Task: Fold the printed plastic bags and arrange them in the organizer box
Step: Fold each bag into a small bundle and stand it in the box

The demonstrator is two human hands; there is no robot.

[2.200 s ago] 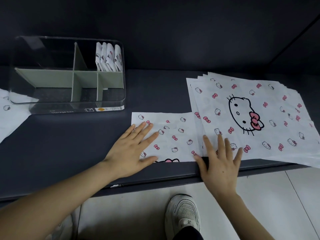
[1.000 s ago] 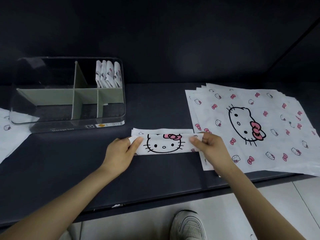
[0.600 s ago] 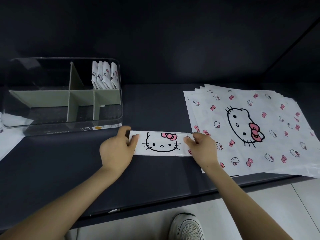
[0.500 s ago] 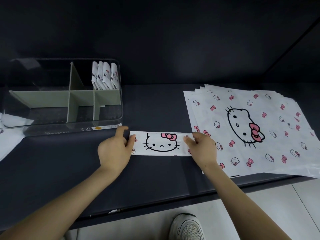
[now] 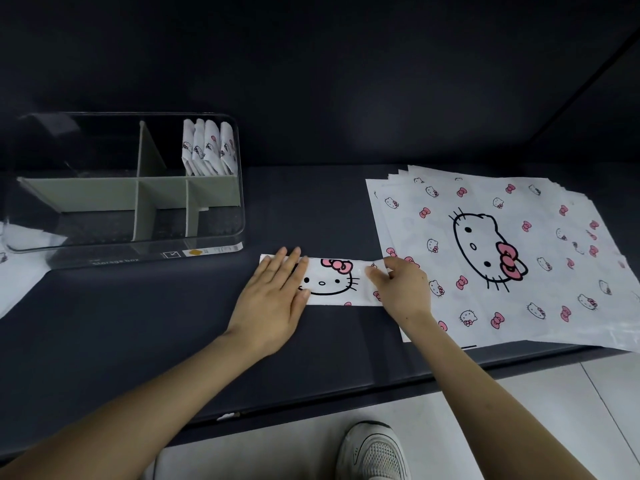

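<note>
Lying across the near middle of the dark bench [image 5: 138, 323], a printed plastic bag [image 5: 332, 284] is folded into a long narrow strip, its cat face with a pink bow facing up. The left hand [image 5: 273, 299] rests flat on the strip's left end, fingers [image 5: 287, 261] straight and close together, likely pressing the crease down so the slippery film cannot spring open. The right hand [image 5: 401, 289] pinches the right end, fingers [image 5: 375, 277] curled round the edge, probably ready to bring that end over for the next fold. Just to the right, a stack of unfolded bags [image 5: 502, 251] lies flat and slightly fanned, a supply within easy reach; the hand hides whether strip and stack touch. Behind and to the left stands the clear organizer box [image 5: 114, 249] with grey dividers. A row of folded bags [image 5: 207, 147] stands upright in its back right compartment. Another white printed sheet [image 5: 17, 271] lies at the far left edge. The bench is matt dark grey, set against a dark wall [image 5: 346, 81]. Below its front edge are pale floor tiles [image 5: 554, 410] and a white trainer [image 5: 374, 452].
</note>
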